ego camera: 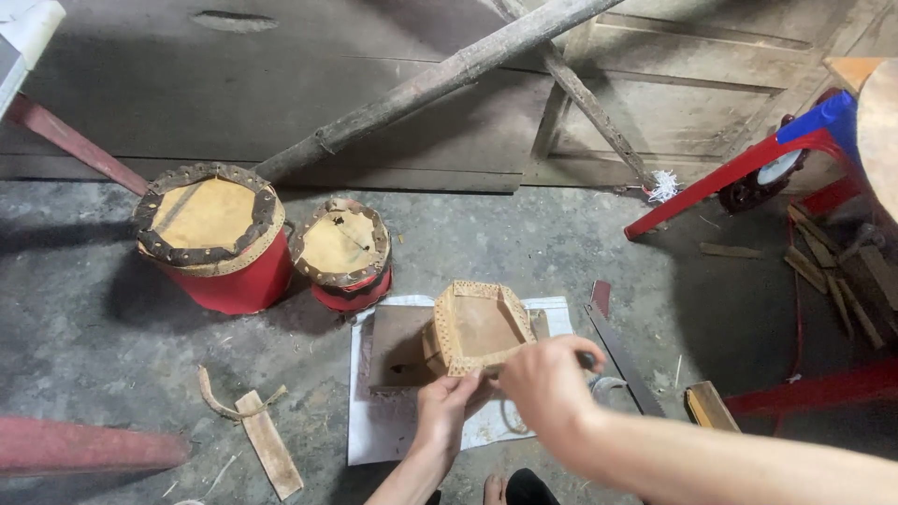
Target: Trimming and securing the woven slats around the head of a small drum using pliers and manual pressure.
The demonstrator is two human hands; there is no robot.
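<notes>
Small unfinished drum at centre, on a white sheet on the floor. Left hand — fingers closed on the near rim at 6 o'clock. Right hand — pinched on the rim at 5 o'clock. Two red drums at 10 o'clock.

Head view, concrete floor. Left hand grips the near lower edge of a small drum with a raw hide top, tilted on a white sheet. Right hand is closed at the drum's near rim on a dark tool, mostly hidden. Large red drum and smaller red drum stand touching, beyond the sheet. Metal strip lies just right; hide scraps lie left.
</notes>
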